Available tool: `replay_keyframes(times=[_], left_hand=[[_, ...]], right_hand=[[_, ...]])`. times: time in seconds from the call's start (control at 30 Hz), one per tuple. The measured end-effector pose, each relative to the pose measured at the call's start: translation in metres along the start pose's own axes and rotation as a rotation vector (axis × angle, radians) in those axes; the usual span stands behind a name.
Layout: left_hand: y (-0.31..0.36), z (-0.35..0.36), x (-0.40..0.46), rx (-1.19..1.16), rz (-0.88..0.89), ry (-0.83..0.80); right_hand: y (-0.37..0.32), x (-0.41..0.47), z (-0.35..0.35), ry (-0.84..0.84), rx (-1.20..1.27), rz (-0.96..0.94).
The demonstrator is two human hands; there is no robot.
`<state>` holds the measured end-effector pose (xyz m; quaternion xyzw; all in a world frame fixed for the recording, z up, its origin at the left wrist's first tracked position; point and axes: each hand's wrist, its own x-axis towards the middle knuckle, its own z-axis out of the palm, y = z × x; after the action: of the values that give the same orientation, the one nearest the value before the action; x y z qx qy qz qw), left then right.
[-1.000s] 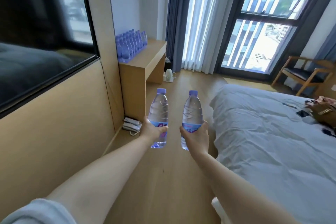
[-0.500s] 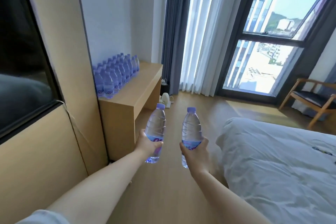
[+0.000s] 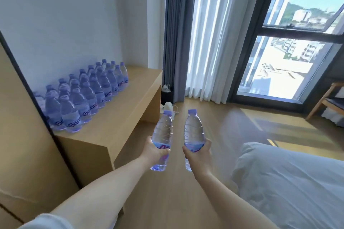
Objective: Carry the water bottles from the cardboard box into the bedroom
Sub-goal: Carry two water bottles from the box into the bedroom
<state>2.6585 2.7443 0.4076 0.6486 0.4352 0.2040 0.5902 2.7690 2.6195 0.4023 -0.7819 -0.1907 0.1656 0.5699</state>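
My left hand (image 3: 155, 151) grips a clear water bottle (image 3: 163, 132) with a purple cap and label, held upright above the wooden floor. My right hand (image 3: 198, 156) grips a second, matching bottle (image 3: 193, 132), also upright, a short gap to the right of the first. Both arms are stretched forward. Several rows of the same purple-capped bottles (image 3: 87, 96) stand on the wooden side table (image 3: 119, 122) to my left, against the white wall. No cardboard box is in view.
A bed with white bedding (image 3: 290, 182) fills the lower right. Between bed and side table runs a strip of wooden floor (image 3: 204, 117). Grey and sheer curtains (image 3: 202, 33) hang ahead beside a tall window. A wooden chair (image 3: 329, 102) stands at the far right. A small white object lies on the floor by the table.
I have walked forward and the view has turned left. The side table and its rows of bottles are now much closer. Both hands still hold their bottles upright.
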Motion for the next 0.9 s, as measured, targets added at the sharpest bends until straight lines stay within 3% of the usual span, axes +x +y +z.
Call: replay_keyframes(times=[0.37, 0.6, 0.9], left_hand=[[0.086, 0.027, 0.230, 0.049, -0.049, 0.149], [0.100, 0.009, 0.413, -0.073, -0.072, 0.211], [0.155, -0.039, 0.617, -0.137, -0.101, 0.237]], right_hand=[[-0.056, 0.279, 0.052, -0.183, -0.064, -0.021], [-0.060, 0.431, 0.137, -0.330, -0.048, -0.068], [-0.122, 0.622, 0.257, -0.452, -0.055, -0.113]])
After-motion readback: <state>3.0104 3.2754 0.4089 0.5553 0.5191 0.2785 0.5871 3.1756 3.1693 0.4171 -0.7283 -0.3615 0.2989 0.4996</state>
